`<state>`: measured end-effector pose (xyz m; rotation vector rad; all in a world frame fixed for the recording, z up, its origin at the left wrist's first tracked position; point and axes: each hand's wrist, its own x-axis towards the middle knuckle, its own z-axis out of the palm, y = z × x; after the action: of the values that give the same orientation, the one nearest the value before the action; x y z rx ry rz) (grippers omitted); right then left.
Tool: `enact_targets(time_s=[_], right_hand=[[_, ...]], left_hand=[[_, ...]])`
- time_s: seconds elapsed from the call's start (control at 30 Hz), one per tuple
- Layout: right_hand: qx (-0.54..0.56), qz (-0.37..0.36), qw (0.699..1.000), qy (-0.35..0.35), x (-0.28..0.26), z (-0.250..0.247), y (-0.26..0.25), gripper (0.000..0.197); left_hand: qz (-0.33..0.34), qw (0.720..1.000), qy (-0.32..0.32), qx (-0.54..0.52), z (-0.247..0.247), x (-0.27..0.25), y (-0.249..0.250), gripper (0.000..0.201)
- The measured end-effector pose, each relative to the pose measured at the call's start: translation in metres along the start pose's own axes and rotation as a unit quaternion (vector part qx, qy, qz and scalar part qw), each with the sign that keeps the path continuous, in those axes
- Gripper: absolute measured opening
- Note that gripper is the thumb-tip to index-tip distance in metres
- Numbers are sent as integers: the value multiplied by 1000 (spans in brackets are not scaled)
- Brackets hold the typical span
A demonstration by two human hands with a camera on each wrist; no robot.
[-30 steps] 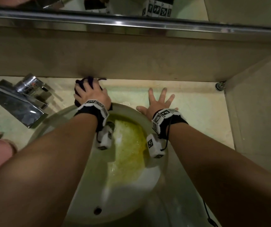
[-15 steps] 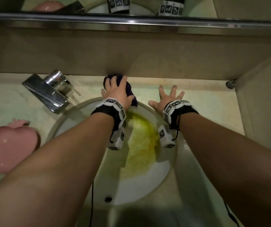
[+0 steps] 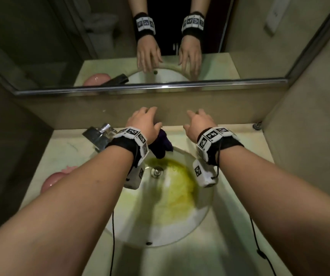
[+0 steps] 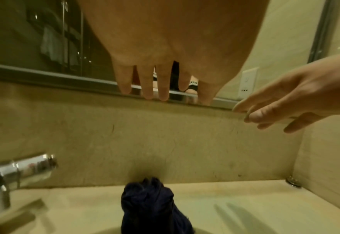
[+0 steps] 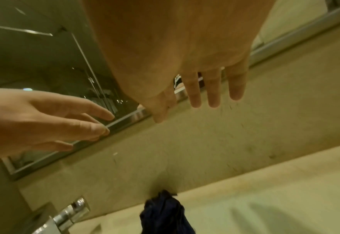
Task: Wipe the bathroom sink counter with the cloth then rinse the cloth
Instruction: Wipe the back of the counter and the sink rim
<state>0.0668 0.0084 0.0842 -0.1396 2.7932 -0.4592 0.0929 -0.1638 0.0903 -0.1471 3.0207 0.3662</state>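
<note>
The dark purple cloth (image 3: 162,144) lies bunched on the back strip of the pale counter (image 3: 240,148), with one end hanging over the rim of the sink (image 3: 204,214). It also shows low in the wrist views as the cloth (image 4: 151,209) and the cloth (image 5: 165,216). My left hand (image 3: 144,118) hovers just above it with fingers straight (image 4: 163,93), holding nothing. To its right my right hand (image 3: 198,118) floats at the same height above the counter, fingers spread (image 5: 213,98), also empty. A yellow-green stain covers the basin's middle.
A chrome faucet (image 3: 98,136) stands at the sink's back left. A glossy pink dish (image 3: 53,179) sits on the left counter, partly behind my forearm. The backsplash and mirror rail (image 3: 160,86) rise close behind, and a wall closes the right side.
My left hand has let go of the cloth and risen off it. My right hand has lifted off the counter. The head view has tilted up and now shows the mirror.
</note>
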Motion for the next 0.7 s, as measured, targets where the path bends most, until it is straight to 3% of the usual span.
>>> enact_targets(time_s=[0.4, 0.57, 0.7], right_hand=[[-5, -33, 998, 62, -73, -52, -43, 50], [-23, -32, 997, 60, -96, -38, -91, 51], [-44, -46, 997, 44, -106, -11, -149, 53]], left_hand=[[55, 997, 38, 35, -70, -55, -2, 54], [59, 997, 55, 11, -85, -78, -48, 53], [35, 998, 56, 10, -93, -99, -112, 53]])
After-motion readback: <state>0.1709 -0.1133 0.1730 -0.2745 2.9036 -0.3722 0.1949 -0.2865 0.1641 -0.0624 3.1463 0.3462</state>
